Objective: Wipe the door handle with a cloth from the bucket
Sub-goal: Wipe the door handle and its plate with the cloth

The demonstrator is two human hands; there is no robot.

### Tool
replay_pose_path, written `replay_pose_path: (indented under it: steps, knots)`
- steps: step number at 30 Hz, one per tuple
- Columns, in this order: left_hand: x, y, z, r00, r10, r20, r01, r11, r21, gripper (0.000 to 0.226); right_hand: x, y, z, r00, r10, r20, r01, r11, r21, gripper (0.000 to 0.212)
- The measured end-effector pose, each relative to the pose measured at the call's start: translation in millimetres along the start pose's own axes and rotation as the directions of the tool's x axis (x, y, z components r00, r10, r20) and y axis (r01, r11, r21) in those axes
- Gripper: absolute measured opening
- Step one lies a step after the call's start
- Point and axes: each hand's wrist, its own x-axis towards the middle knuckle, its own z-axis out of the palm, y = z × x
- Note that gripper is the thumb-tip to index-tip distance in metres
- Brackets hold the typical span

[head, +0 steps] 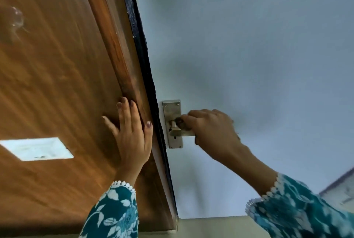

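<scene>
Left hand (pixel 132 136) lies flat, grip released, steadying the door (pixel 57 84); at its three o'clock, right hand (pixel 212 128) clenches a dark cloth (pixel 180 121) against the handle (pixel 180 132)

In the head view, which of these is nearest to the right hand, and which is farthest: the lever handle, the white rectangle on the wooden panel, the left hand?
From the right hand:
1. Lever handle, touching its fingertips, on the metal plate.
2. Left hand, flat on the wooden panel, across the dark edge.
3. White rectangle, far left on the panel.

Brushed metal handle plate (pixel 172 111), seemingly matt
</scene>
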Motion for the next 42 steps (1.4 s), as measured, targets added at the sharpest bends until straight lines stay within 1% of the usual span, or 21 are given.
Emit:
replay_pose_path:
  steps: [3,5,8,11,13,17,20,22,25,28,30,34,37,40,42]
  knots:
    - [2,-11,9,0.994,0.071,-0.082,-0.07,0.997,0.018,0.057,23,-29,17,0.998,-0.017,0.06,0.019,0.999,-0.031,0.025]
    - [1,-16,13,0.986,0.108,-0.126,-0.107,0.994,0.019,0.058,30,-42,27,0.996,-0.007,0.091,0.016,0.996,-0.093,0.022]
    - [1,-21,16,0.975,0.152,-0.162,-0.151,0.988,0.018,0.058,27,-45,35,0.991,0.008,0.133,0.011,0.99,-0.143,0.027]
    - [-1,-23,20,0.971,0.159,-0.18,-0.161,0.987,0.004,0.058,19,-39,35,0.992,0.021,0.126,0.002,0.983,-0.184,0.034]
    - [-2,-24,22,0.971,0.157,-0.182,-0.161,0.987,-0.008,0.058,16,-35,31,0.988,0.043,0.147,-0.016,0.983,-0.181,0.037]
    - [-3,-28,23,0.969,0.176,-0.174,-0.181,0.983,-0.014,0.057,1,-10,16,0.97,0.17,0.174,-0.139,0.975,-0.174,0.046]
    - [-4,-27,23,0.967,0.174,-0.186,-0.179,0.984,-0.013,0.056,-15,6,11,0.955,0.256,0.153,-0.225,0.955,-0.193,0.048]
    - [-4,-26,23,0.967,0.169,-0.194,-0.175,0.984,-0.018,0.055,-15,-1,13,0.951,0.277,0.138,-0.249,0.95,-0.19,0.045]
    - [-4,-27,23,0.968,0.167,-0.188,-0.178,0.983,-0.043,0.055,3,-33,23,0.957,0.242,0.162,-0.208,0.958,-0.199,0.038]
    - [-4,-27,21,0.97,0.168,-0.173,-0.179,0.982,-0.053,0.055,20,-65,36,0.971,0.192,0.139,-0.16,0.964,-0.214,0.027]
    - [-4,-27,19,0.972,0.169,-0.164,-0.18,0.982,-0.054,0.055,22,-70,41,0.976,0.18,0.123,-0.15,0.963,-0.222,0.028]
    - [-4,-27,19,0.973,0.167,-0.16,-0.177,0.983,-0.053,0.055,4,-47,42,0.983,0.178,0.051,-0.165,0.965,-0.203,0.037]
    - [-5,-28,20,0.971,0.177,-0.162,-0.188,0.981,-0.055,0.055,-13,-19,38,0.971,0.237,0.011,-0.23,0.951,-0.206,0.043]
    - [-7,-31,22,0.966,0.198,-0.166,-0.208,0.977,-0.046,0.055,-28,5,33,0.945,0.327,0.016,-0.316,0.925,-0.212,0.046]
    - [-8,-33,24,0.963,0.208,-0.173,-0.218,0.975,-0.04,0.056,-31,8,31,0.935,0.355,0.02,-0.34,0.91,-0.236,0.045]
